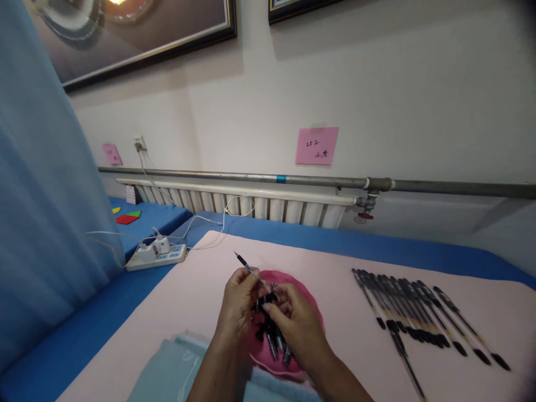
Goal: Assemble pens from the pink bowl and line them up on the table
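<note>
A gel pen (247, 264) without a cap on its tip is pinched in my left hand (237, 301), its point aimed up and to the left. My right hand (296, 321) is closed at the pen's rear end, thumb and fingers around a small black piece that looks like a pen cap (266, 300). Both hands are above a pink basket (312, 296) with a scalloped rim. Inside the basket lie several clear pen barrels (271, 345) and black parts, partly covered by my right hand.
A row of several black-capped pens (402, 301) lies on the pink sheet (335, 273) at right, with one separate pen (404, 354) below. Light blue cloth (167, 368) is at the front. A power strip (167, 257) with cords stands left, near a blue curtain (46, 195). A radiator (259, 207) runs behind.
</note>
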Demonstrator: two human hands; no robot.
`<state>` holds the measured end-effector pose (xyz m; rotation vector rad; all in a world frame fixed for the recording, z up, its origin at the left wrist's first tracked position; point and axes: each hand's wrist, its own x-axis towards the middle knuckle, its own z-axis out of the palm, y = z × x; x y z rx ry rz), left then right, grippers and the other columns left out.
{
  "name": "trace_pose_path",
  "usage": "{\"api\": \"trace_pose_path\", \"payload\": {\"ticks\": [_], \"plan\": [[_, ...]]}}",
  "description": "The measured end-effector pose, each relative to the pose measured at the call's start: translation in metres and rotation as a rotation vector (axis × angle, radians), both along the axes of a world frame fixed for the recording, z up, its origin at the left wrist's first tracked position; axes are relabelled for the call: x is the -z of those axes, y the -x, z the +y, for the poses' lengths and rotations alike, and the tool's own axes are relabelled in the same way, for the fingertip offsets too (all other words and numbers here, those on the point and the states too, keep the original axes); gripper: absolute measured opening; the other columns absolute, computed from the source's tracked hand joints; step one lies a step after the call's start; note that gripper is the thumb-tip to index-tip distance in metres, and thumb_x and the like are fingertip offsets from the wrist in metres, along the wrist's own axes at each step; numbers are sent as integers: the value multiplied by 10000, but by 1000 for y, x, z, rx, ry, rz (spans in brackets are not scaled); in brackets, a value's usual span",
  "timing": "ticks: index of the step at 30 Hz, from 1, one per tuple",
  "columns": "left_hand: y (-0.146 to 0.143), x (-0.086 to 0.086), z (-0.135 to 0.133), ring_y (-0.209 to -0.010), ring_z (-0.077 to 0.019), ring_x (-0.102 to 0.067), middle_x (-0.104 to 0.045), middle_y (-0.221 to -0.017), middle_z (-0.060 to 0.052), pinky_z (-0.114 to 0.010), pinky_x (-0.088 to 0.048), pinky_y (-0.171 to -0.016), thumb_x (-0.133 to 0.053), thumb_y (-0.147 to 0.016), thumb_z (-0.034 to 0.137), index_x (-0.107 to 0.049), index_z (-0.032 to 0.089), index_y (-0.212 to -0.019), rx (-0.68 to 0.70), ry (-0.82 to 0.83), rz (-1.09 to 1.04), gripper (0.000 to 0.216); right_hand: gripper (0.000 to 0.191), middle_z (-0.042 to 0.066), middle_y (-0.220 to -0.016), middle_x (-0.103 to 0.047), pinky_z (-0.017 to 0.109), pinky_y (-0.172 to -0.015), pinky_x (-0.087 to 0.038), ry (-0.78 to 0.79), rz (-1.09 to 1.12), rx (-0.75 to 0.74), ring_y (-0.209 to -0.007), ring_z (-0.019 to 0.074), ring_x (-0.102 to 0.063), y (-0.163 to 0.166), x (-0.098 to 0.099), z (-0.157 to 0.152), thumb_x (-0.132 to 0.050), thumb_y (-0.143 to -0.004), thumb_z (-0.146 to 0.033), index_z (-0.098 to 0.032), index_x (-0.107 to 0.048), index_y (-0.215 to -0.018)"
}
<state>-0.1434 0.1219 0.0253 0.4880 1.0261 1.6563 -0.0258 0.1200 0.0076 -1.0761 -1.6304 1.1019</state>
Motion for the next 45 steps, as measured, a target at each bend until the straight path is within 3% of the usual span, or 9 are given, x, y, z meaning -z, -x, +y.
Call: {"api": "trace_pose_path", "payload": {"ticks": [7,11,17,21,27,32,37,42,45], "plan": [[0,-1,-1,-475,-89,-536,-577,-550,41,-219,-415,-517,-806,-512,330,-556,158,-680,7,1,7,346,142,19,-747,-621,332,-650,-443,-304,-278,-2,-723,202,-575,-6,-1,2,-463,-849,-258,-232,-582,-776],[1,0,0,-469,-83,-529,-580,-555,42,-213,-404,-506,-804,-517,325,-553,158,-681,15,11,18,343,42,23,-806,-613,328,-663,-443,-333,-324,3,-752,200,-569,-7,2,2,-499,-832,-225,-232,-529,-804],[1,2,0,-469,-73,-517,-569,-550,50,-210,-407,-520,-796,-537,326,-540,162,-673,15,19,34,333,181,40,-785,-606,358,-691,-443,-428,-398,-56,-769,213,-566,-8,2,1,-380,-903,-236,-234,-536,-811],[1,2,0,-469,-77,-520,-565,-549,48,-213,-407,-515,-798,-528,332,-543,161,-663,24,29,38,336,63,43,-811,-604,343,-653,-453,-441,-424,-4,-765,214,-567,-7,2,1,-472,-855,-232,-233,-499,-798],[2,3,1,-469,-78,-517,-563,-542,47,-207,-398,-502,-807,-508,346,-550,161,-660,32,40,57,352,211,50,-765,-613,340,-632,-445,-491,-479,-48,-726,209,-578,-7,5,1,-343,-910,-203,-229,-508,-780],[2,4,1,-455,-78,-512,-555,-535,48,-210,-394,-496,-787,-540,341,-544,160,-665,30,41,73,328,86,74,-816,-607,357,-656,-451,-504,-500,-1,-779,235,-570,-8,5,2,-445,-863,-214,-214,-506,-803],[3,6,1,-468,-81,-519,-561,-549,45,-217,-412,-516,-785,-544,338,-550,158,-677,28,40,98,324,216,61,-764,-604,356,-650,-443,-511,-524,-62,-728,219,-573,-9,3,2,-341,-909,-194,-215,-512,-778],[4,7,2,-456,-78,-509,-548,-537,47,-211,-408,-502,-774,-550,345,-550,159,-664,25,49,120,313,94,61,-806,-611,342,-647,-438,-488,-536,-43,-789,232,-580,-10,3,1,-449,-876,-232,-215,-518,-814],[4,7,2,-473,-85,-524,-554,-551,43,-210,-414,-502,-774,-540,351,-555,157,-669,24,49,140,320,151,58,-786,-614,334,-642,-433,-502,-524,-66,-763,220,-582,-10,4,2,-404,-884,-188,-213,-519,-789]]}}
